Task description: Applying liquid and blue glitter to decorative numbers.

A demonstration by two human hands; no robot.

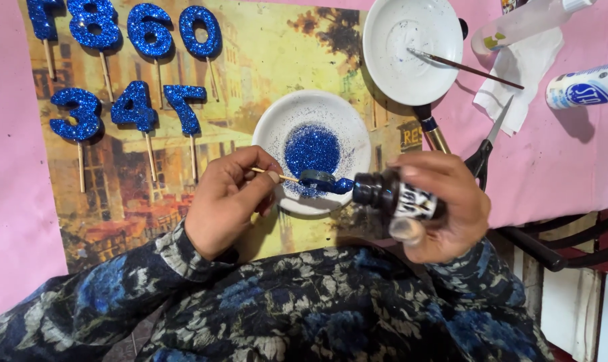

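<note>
A small blue glittered piece on a wooden stick is pinched in the left hand fingers, over a white plate of blue glitter. The right hand grips a tilted dark bottle, its mouth apparently touching the piece. Finished blue glitter numbers lie beyond the left fingers.

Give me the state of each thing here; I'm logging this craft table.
Left hand: fingers pinching a stick piece, held over the glitter plate.
Right hand: gripping a small dark bottle, uncapped and tipped toward the piece.
Glitter plate: holds a blue glitter heap.
Upper plate: nearly bare, brush resting across it.
Finished numbers: glitter-coated, lying flat.
Scissors: closed.
</note>
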